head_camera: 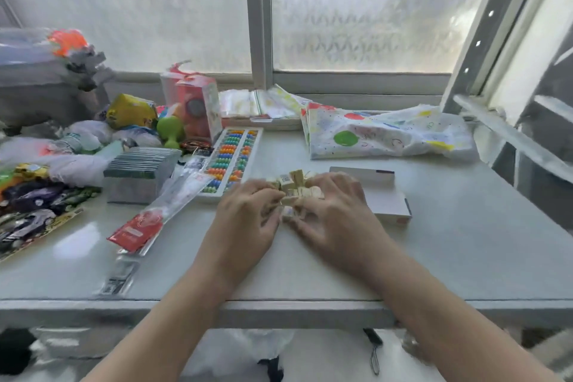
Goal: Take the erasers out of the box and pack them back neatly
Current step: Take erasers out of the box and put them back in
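I have the erasers (294, 189) out on the worktop (434, 242), heaped in a loose pile between my two hands, and I judge this to be the gathering step before repacking. My left hand (248, 217) cups the pile from the left, fingers curled against it; my right hand (335, 211) presses in from the right, fingers spread over the blocks. Whether either hand is actually pinching an eraser I cannot tell, since the frame is blurred there. The box (384, 195) lies just beside my right hand, towards the window, pale and flat, its long axis running roughly from far-left to near-right; I cannot make out which end is open. The erasers themselves point every way, some standing on end at the back of the heap, others lying flat. Next I probably need to square them so their long sides match, then lift them in rows towards the box. The abacus (231, 158) sits close on the left, so I should keep the pile tight.
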Demonstrator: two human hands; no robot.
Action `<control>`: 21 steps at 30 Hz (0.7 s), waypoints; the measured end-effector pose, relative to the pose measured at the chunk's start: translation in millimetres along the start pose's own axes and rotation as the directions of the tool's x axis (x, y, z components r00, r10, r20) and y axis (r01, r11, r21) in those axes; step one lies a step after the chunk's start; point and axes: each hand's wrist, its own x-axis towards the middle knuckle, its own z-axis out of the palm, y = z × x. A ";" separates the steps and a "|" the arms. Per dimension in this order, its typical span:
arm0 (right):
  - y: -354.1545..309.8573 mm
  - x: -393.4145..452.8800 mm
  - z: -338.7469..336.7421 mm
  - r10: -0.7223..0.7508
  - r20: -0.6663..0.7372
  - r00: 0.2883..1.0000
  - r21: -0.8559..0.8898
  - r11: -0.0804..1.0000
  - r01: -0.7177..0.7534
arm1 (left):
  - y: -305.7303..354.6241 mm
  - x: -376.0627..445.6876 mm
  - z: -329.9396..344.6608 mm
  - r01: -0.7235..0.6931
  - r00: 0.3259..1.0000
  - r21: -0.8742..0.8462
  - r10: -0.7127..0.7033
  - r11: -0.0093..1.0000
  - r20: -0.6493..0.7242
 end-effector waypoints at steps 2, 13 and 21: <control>1.7 -0.2 2.6 -0.009 -0.004 1.000 0.002 1.000 0.009 | -0.5 -0.6 0.2 -0.033 0.999 -0.004 0.033 0.999 -0.016; 10.2 -10.7 -6.9 0.114 -0.293 0.949 0.239 0.970 -0.042 | 7.8 -12.8 -2.5 -0.111 0.980 0.007 0.110 0.994 -0.167; 49.7 -8.6 -38.0 0.380 -0.163 0.910 0.711 0.685 -0.159 | 9.8 -11.7 -1.1 -0.155 0.977 0.012 0.155 0.988 -0.148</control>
